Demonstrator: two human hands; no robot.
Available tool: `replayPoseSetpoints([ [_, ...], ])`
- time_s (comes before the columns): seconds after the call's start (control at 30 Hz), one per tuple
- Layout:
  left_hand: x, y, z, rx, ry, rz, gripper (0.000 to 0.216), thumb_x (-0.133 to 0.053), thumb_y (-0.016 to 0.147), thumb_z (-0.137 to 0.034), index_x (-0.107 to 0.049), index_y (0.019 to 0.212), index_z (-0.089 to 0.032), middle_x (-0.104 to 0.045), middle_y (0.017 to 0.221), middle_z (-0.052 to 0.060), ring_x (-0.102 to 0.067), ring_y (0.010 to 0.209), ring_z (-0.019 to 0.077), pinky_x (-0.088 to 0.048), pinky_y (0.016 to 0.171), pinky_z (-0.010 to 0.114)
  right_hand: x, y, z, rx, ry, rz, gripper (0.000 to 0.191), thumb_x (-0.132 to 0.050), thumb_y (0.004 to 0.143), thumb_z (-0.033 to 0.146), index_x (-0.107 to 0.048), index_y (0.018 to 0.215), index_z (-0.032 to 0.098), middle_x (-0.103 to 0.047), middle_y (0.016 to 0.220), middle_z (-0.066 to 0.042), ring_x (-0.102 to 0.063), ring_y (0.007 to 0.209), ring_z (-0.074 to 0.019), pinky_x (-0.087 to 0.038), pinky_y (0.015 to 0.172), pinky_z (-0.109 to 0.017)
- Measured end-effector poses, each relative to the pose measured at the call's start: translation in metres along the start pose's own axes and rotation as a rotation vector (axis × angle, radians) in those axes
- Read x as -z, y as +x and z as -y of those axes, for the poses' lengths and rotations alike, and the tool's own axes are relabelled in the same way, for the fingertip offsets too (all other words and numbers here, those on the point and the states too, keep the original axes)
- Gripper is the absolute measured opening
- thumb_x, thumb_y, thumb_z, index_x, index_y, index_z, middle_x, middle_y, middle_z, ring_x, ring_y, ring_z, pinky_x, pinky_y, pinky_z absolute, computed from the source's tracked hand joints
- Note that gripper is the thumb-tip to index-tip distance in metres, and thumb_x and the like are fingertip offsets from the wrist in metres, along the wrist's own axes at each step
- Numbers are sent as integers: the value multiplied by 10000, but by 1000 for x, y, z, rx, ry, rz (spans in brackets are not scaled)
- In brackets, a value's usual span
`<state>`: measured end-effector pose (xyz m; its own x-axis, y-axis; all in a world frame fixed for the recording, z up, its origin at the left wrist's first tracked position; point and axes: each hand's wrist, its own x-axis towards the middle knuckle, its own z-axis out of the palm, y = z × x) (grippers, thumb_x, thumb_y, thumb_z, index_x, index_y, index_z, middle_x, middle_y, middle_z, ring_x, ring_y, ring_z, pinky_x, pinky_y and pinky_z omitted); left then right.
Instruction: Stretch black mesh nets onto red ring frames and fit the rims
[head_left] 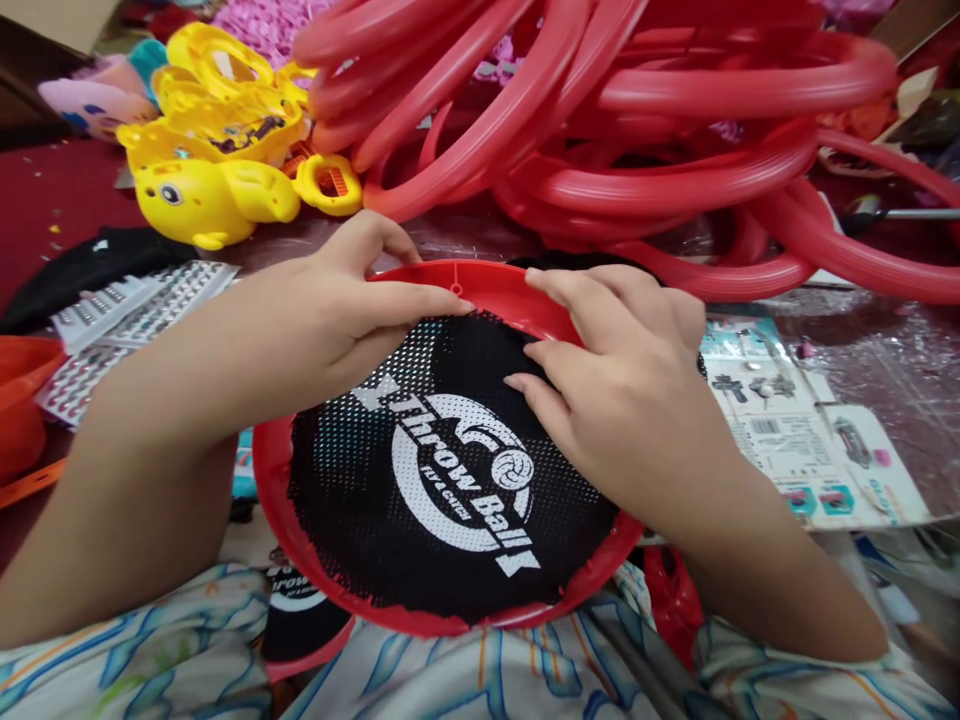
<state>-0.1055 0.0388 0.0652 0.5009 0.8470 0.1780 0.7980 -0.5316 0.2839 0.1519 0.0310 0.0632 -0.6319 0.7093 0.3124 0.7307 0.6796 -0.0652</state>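
- Two hands, set apart: the left hand point(352, 300) straddles the far rim of one red ring point(274, 490), a digit at the mesh edge; the right hand point(630, 350) spreads its fingers over rim and mesh, its grip uncertain.
- One black mesh disc point(337, 490) within the ring, above the lap, printed side up; round, without a long axis, its lettering slants from upper left to lower right.
- One second printed disc point(296, 615), partly hidden, lower left.
- Several red hoops point(675, 185), overlapping, beyond.

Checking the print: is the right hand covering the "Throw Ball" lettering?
No, the white "Throw Ball" lettering shows fully on the black mesh, clear of the right hand.
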Motion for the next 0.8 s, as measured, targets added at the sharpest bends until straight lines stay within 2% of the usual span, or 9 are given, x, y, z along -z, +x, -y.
replayPoseSetpoints([
  [0.27,-4,6,0,-55,-67,-39,380,-441,1001,-231,-747,1226,-252,-548,1223,117,-590,1195,273,-527,1057,431,-13,-2,9,-104,-35,-50,139,-702,923,247,-794,912,143,-542,1565,-206,-570,1335,-427,-513,1009,-601],
  [0.47,3,6,-6,-37,-50,18,306,-494,988,-240,-718,1188,-179,-533,1318,132,-550,1297,284,-446,1176,459,-21,9,-2,-36,35,80,263,-619,980,249,-801,1004,62,-554,1509,-306,-622,1256,-422,-513,1036,-613],
  [0.63,6,1,-4,-34,-6,74,404,-513,1003,-410,-613,1360,-249,-552,1366,123,-551,1294,331,-498,1105,490,-20,15,-8,13,189,37,189,-626,971,222,-795,922,151,-680,1379,-178,-630,1207,-335,-496,1092,-555],
  [0.8,-1,5,-11,-97,-85,15,233,-543,995,-366,-698,1128,-255,-579,1269,92,-590,1244,278,-544,1047,398,-15,13,-2,67,256,-6,149,-630,955,197,-754,878,169,-681,1381,-164,-621,1229,-329,-497,1074,-558],
])
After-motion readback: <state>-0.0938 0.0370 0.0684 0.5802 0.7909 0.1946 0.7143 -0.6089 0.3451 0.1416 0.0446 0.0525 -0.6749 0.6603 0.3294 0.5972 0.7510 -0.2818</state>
